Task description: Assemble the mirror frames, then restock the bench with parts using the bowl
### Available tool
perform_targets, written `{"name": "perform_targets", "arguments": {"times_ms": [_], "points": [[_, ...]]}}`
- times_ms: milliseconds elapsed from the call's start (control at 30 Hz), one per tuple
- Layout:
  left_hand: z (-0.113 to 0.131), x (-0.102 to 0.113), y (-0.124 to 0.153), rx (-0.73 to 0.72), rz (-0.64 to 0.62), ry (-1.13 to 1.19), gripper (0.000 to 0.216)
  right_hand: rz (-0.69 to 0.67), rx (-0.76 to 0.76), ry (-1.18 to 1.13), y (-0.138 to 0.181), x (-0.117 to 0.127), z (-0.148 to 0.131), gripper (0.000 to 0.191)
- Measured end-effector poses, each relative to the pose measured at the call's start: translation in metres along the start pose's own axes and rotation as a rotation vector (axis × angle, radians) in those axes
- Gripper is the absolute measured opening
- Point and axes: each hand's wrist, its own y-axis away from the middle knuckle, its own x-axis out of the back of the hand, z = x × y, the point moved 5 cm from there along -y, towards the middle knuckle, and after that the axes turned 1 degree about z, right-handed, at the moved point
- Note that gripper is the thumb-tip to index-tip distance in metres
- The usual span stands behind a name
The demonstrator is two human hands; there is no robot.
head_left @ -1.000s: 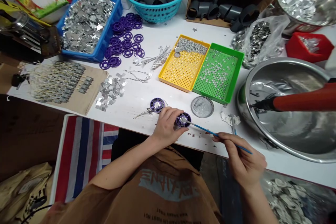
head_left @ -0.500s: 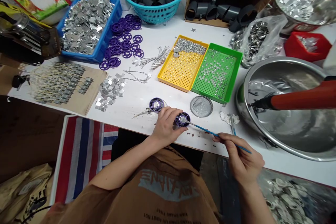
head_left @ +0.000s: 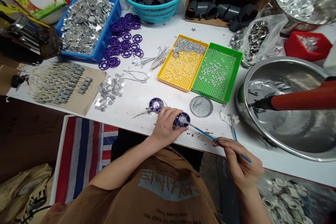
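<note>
Your right grip (head_left: 243, 164) is closed on a blue-handled brush (head_left: 207, 134), its tip resting on a purple disc (head_left: 182, 119) on the worktop (head_left: 136, 106). Your left grip (head_left: 166, 127) is curled, its fingers pinning that disc's edge. A second disc (head_left: 156, 105) sits just beside your left grip, with a yellow tray (head_left: 181, 73) and green tray (head_left: 216, 71) farther off.

This is a small craft workshop given over to piecework: a long white workbench (head_left: 136, 112) is crowded with parts sorted by kind. A blue plastic crate (head_left: 105, 31) of silver squares, purple plastic wheels (head_left: 126, 50), and yellow (head_left: 168, 77) and green perforated trays (head_left: 210, 92) fill it (a big steel basin (head_left: 243, 91) takes up the right end).
</note>
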Motion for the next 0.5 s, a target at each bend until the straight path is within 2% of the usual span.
{"name": "perform_targets", "arguments": {"times_ms": [133,333,500], "points": [[0.0,0.0,0.001,-0.004,-0.013,0.003,0.048,0.077,-0.07,-0.051,0.004,-0.001,0.009,0.025],[-0.001,-0.001,0.002,0.012,-0.015,0.009,0.051,0.294,-0.225,-0.132,0.004,-0.001,0.017,0.011],[0.0,0.0,0.002,0.017,-0.018,0.011,0.05,0.313,-0.255,-0.232,0.002,-0.007,0.021,0.011]]}}
